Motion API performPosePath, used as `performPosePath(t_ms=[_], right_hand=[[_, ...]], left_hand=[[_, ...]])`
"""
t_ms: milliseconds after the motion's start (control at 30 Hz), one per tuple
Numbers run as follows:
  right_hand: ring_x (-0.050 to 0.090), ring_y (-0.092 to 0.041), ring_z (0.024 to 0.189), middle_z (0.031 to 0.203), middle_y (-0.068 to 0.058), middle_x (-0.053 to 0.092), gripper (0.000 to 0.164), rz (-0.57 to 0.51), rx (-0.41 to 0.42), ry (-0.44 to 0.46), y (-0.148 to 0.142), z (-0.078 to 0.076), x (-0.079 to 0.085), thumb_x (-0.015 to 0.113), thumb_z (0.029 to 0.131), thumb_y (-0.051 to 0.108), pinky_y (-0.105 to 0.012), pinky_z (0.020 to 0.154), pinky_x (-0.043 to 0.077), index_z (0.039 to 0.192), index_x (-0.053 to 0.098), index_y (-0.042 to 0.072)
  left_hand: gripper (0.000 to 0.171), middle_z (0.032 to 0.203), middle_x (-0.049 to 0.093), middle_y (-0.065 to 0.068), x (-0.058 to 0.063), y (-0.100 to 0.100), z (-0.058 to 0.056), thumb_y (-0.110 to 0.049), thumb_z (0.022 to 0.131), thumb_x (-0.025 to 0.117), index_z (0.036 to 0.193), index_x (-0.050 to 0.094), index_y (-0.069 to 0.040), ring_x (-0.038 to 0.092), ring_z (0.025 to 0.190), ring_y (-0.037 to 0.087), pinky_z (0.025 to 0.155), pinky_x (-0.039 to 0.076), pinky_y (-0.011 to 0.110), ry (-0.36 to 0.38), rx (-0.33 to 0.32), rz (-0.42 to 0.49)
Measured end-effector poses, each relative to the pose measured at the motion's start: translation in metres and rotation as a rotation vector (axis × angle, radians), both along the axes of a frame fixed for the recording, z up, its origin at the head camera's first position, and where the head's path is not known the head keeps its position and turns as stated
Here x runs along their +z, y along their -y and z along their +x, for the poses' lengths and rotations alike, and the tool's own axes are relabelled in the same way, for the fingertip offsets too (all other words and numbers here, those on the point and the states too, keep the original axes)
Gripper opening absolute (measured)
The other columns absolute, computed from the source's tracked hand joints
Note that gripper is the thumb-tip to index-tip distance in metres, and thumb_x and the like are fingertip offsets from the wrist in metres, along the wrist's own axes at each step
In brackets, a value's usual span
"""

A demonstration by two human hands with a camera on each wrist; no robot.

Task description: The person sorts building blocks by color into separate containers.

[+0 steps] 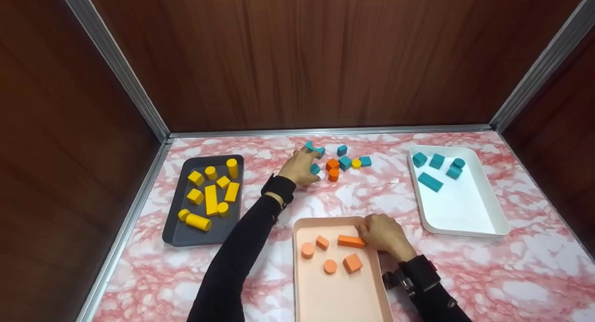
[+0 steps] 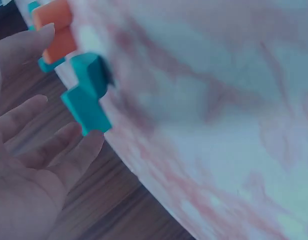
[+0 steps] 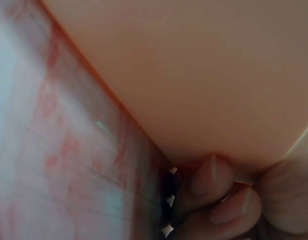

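Observation:
My left hand (image 1: 299, 167) reaches over the loose blocks at the back of the table. Its fingers are spread, with nothing held between them. A teal bridge-shaped block (image 1: 316, 149) lies at its fingertips, and another teal block (image 1: 314, 168) sits between thumb and fingers in the head view. In the left wrist view, teal blocks (image 2: 91, 107) and orange blocks (image 2: 56, 30) appear beside the fingers. My right hand (image 1: 383, 234) grips the far right corner of the peach tray (image 1: 381, 285); its curled fingertips (image 3: 214, 175) press the outer wall.
Near the left hand lie orange blocks (image 1: 333, 164), a yellow cylinder (image 1: 356, 164) and more teal blocks (image 1: 345, 162). A dark grey tray (image 1: 179, 233) of yellow blocks stands left, a white tray (image 1: 469, 210) of teal ones right. Orange pieces (image 1: 352, 263) lie in the peach tray. Wood panels (image 1: 325, 57) enclose the table.

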State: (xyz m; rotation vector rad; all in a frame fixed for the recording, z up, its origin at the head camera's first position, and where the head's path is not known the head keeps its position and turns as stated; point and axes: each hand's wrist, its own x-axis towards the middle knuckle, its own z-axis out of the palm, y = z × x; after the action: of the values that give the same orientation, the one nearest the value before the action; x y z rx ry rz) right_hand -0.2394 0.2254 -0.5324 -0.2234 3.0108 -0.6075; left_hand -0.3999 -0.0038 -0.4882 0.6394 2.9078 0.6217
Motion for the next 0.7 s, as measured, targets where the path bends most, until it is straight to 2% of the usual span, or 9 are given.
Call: performPosePath(t_ms=[167,300,400,567,700], right_hand=[[0.042,-0.017,0.048,0.053,0.000,0.040,0.037,-0.002,-0.012,0.014,0.000,0.001,0.000,0.056,0.089,0.030,-0.029,0.047,0.032,0.056,0.048,0.015],[0.043,-0.017,0.048,0.053,-0.001,0.043,0.036,-0.009,-0.017,0.022,0.000,0.000,0.001,0.056,0.089,0.030,-0.030,0.047,0.033,0.057,0.049,0.015],[0.044,-0.017,0.048,0.053,-0.001,0.044,0.036,-0.013,-0.015,0.025,0.000,0.000,0.002,0.055,0.090,0.030,-0.030,0.047,0.033,0.057,0.050,0.015],[0.044,-0.016,0.048,0.053,-0.001,0.044,0.036,-0.015,-0.004,0.033,0.000,-0.001,0.002,0.054,0.091,0.029,-0.029,0.048,0.033,0.058,0.051,0.015],[0.044,-0.017,0.048,0.054,-0.001,0.044,0.036,-0.010,-0.013,0.049,0.000,0.000,0.001,0.054,0.091,0.031,-0.029,0.048,0.033,0.058,0.051,0.015]], left_hand=[[0.058,0.129,0.048,0.009,-0.012,-0.008,-0.005,-0.019,0.072,0.074,0.127,0.056,-0.017,0.048,0.113,0.028,0.096,0.044,0.040,-0.006,0.021,-0.066],[0.050,0.123,0.052,0.009,-0.013,-0.011,-0.005,-0.010,0.074,0.068,0.123,0.060,-0.014,0.049,0.111,0.027,0.096,0.044,0.039,-0.010,0.009,-0.086],[0.038,0.115,0.057,0.009,-0.013,-0.012,-0.005,-0.006,0.076,0.065,0.114,0.064,-0.010,0.052,0.107,0.027,0.093,0.046,0.037,-0.037,-0.019,-0.089],[0.022,0.095,0.064,0.007,-0.015,-0.012,-0.006,0.003,0.075,0.064,0.096,0.068,-0.005,0.059,0.090,0.022,0.084,0.049,0.034,-0.054,-0.035,-0.070],[0.022,0.095,0.066,0.008,-0.017,-0.008,-0.005,0.004,0.073,0.064,0.094,0.069,-0.004,0.059,0.088,0.021,0.083,0.049,0.034,-0.014,-0.018,-0.018]])
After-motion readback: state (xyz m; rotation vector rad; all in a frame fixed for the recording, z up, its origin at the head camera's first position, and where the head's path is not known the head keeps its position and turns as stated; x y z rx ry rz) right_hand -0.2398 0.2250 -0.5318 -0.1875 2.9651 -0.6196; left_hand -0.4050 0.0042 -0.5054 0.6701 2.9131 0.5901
